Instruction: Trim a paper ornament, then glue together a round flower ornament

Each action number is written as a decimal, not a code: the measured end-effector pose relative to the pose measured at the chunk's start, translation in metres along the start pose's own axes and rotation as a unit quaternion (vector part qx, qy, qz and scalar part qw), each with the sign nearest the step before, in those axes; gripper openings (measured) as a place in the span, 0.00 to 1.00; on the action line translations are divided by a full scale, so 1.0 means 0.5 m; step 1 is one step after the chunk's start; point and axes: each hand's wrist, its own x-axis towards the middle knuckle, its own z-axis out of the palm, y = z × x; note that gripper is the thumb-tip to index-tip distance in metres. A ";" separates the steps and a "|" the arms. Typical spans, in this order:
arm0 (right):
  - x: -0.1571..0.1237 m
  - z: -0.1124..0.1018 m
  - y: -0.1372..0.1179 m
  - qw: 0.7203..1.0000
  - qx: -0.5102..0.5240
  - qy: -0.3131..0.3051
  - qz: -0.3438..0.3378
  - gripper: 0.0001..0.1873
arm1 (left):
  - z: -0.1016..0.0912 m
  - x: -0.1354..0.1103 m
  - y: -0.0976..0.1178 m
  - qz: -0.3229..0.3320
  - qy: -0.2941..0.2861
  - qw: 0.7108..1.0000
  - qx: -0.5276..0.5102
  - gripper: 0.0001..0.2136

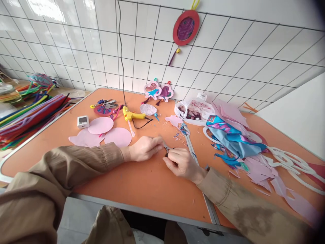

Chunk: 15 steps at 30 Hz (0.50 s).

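Both hands meet above the middle of the orange table (142,179). My right hand (181,163) is closed round a small pair of scissors (166,148); a bit of metal and a dark handle show between the hands. My left hand (144,148) is closed in a pinch just left of the scissors' tip. Whatever its fingertips hold is too small or hidden to make out. Behind the hands lie blue and white scraps (177,136) and a pink cut-out shape (174,120).
Behind my left hand are pink ovals (118,137), a yellow glue gun (133,115) with its cord, a white box (83,121) and keys (109,103). Blue fabric (230,135), pink offcuts (259,169) and white cord (286,159) crowd the right. A plastic bag (195,112) stands behind.
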 end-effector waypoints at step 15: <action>0.001 -0.003 -0.005 1.000 0.001 0.009 -0.020 0.21 | 0.036 -0.002 -0.015 0.239 0.132 0.929 0.249 0.14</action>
